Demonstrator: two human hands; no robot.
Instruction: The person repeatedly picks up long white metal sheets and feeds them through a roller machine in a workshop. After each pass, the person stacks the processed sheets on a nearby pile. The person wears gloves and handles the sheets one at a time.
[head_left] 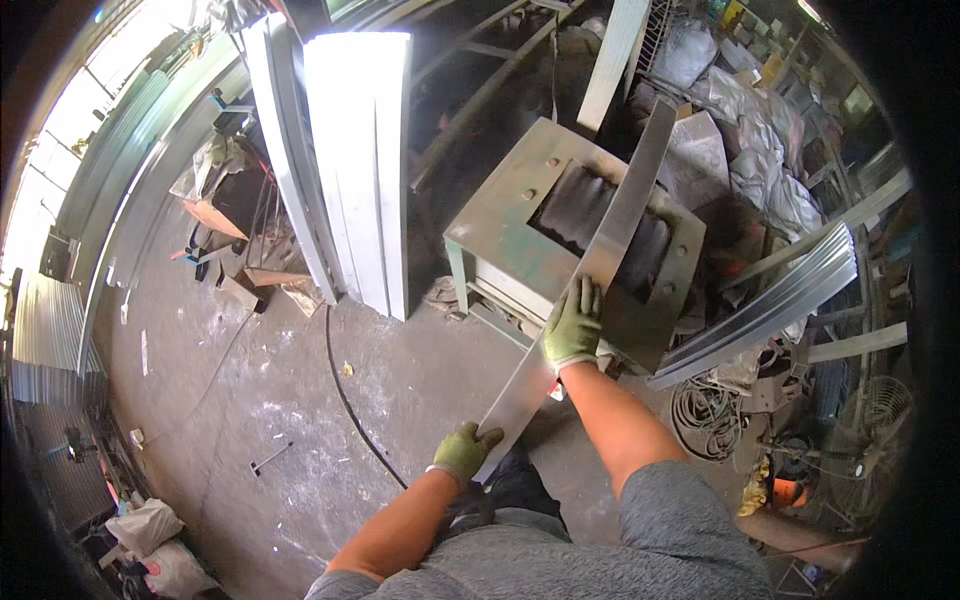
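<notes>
A long flat metal strip (527,392) slants from near my body up across a metal-topped machine (500,205). It lies over a slot in the top where dark, ridged rollers (577,208) show on both sides of it. My left hand (463,452), in a green work glove, is closed round the strip's near end. Farther up, just before the machine's near edge, my right hand (573,325) rests on the strip in a matching glove. Its fingers are stretched out along the metal, and its palm side is hidden.
Tall shiny metal panels (365,180) stand left of the machine. A bundle of metal strips (770,300) leans at the right, above a coiled cable (705,415). A dark hose (350,400) crosses the floor. A fan (880,415) and another person's forearm (800,535) are at the lower right.
</notes>
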